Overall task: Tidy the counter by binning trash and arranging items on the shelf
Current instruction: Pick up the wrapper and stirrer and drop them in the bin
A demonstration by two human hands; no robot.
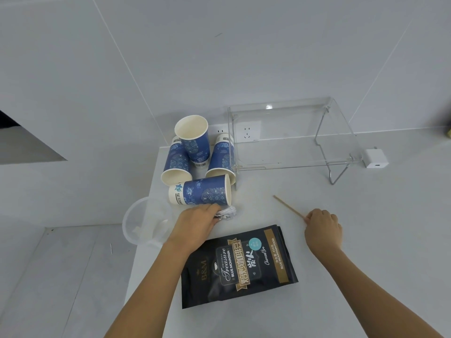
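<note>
Reaching across a pale counter (pixel 317 276) with both bare arms. Left hand (pixel 197 224) curled down over a crumpled white paper wad (pixel 228 212), fingers closed around its left side, part of the wad still showing past the fingertips. Right hand (pixel 322 226) closed in a pinch on the near end of a thin wooden stir stick (pixel 289 206), the rest of the stick slanting away up and to the left, lying low along the counter. Between and below the two hands, a black coffee bag (pixel 238 267) lying flat, printed face up, touching neither hand as far as can be told. Just beyond the left hand, four blue patterned paper cups (pixel 192 140) in a loose cluster at the counter's left edge: one upright with its open mouth toward the camera, two tipped beside it, one on its side (pixel 201 192) right above the paper wad. To the right of the cups, a clear acrylic shelf (pixel 292 132) on thin metal legs, standing against the wall, its left end touching or nearly touching one tipped cup. Near the shelf's right leg, a small white charger (pixel 375 159). Below the counter's left edge, a translucent plastic bin (pixel 136 215), scraps of something pale inside.
</note>
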